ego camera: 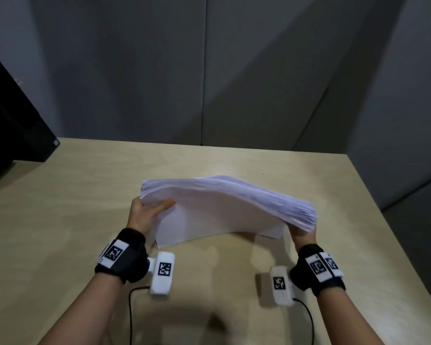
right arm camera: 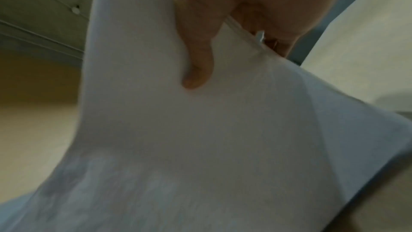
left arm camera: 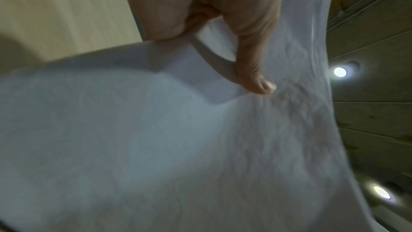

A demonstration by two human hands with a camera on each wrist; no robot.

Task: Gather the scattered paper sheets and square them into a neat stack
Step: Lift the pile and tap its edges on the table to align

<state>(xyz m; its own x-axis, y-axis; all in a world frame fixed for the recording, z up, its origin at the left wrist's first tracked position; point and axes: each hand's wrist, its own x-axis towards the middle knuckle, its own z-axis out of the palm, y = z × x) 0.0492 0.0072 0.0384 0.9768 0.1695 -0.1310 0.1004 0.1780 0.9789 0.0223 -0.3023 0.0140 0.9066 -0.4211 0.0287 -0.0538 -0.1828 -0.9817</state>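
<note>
In the head view, the paper stack point(ego camera: 224, 207) was held above the wooden table point(ego camera: 72, 207), near the middle of the picture. The left hand point(ego camera: 144, 215) gripped the stack's short edge at about 9 o'clock, with the thumb point(ego camera: 166, 204) lying on the top sheet and the other fingers hidden under the paper. The right hand point(ego camera: 302, 234) held the opposite edge at about 3 o'clock; its fingers were hidden by the sheets, so in this view I cannot tell how they lay. The stack bent upward in the middle, and the sheet edges on the right side were fanned and not aligned. One lower sheet hung out toward 6 o'clock. A black box point(ego camera: 13, 115) stood at the table's 10 o'clock corner. Both wrists carried black bands with white marker blocks.

In the left wrist view, the thumb point(left arm camera: 252, 70) was pressed on the white paper point(left arm camera: 156, 147), pinching it against the palm side. The other fingers were not visible. The sheet edges showed stepped at 1 o'clock.

In the right wrist view, the thumb point(right arm camera: 198, 66) pressed on the paper point(right arm camera: 200, 147), and the stack's edge ran between the thumb and the rest of the hand, so it was a pinch.
</note>
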